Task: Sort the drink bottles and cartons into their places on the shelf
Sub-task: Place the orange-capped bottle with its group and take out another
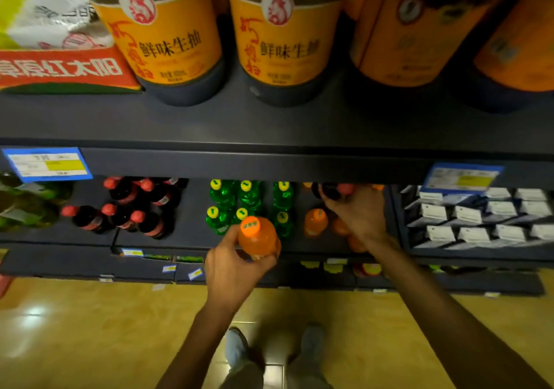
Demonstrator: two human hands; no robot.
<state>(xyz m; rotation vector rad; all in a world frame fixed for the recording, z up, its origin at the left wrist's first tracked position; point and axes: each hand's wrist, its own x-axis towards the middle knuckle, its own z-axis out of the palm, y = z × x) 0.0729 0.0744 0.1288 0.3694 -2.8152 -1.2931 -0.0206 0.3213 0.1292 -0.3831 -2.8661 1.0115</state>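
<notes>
The left hand (232, 264) grips an upright orange bottle (258, 237), its row up-right beside the right hand (358, 211), which clasps a cola bottle (331, 191).

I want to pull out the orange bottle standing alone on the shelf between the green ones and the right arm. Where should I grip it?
Grip the standing orange bottle round its shoulder, just under the cap, coming from the front and above. It stands upright with green bottles close on its left and the right hand beside it, so the sides are crowded.
</notes>
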